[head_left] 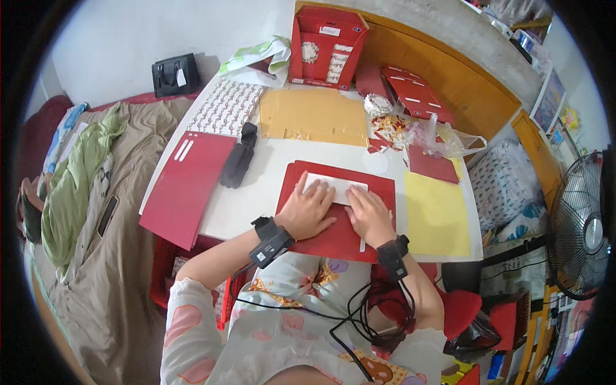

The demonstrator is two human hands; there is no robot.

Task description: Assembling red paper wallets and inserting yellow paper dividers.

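A red cardboard sheet point(328, 240) lies before me at the table's near edge. Across its upper part is a white rectangular strip point(340, 181), perhaps paper or card. My left hand point(309, 208) rests flat on the strip's left part, its fingers stretched out. On the right end my right hand point(370, 217) lies with fingers extended, also pressing down on it. Neither hand grips anything. What lies beneath the strip is hidden. Both wrists wear black strapped devices.
Red sheets point(186, 186) with slots lie left, beside a dark cloth bundle point(240, 156). Brown cardboard point(311, 115) and a red display box point(326, 54) are behind. A yellow sheet point(436, 215), scraps point(393, 129) and a plastic bag point(449, 140) lie right. A fan point(581, 228) stands far right.
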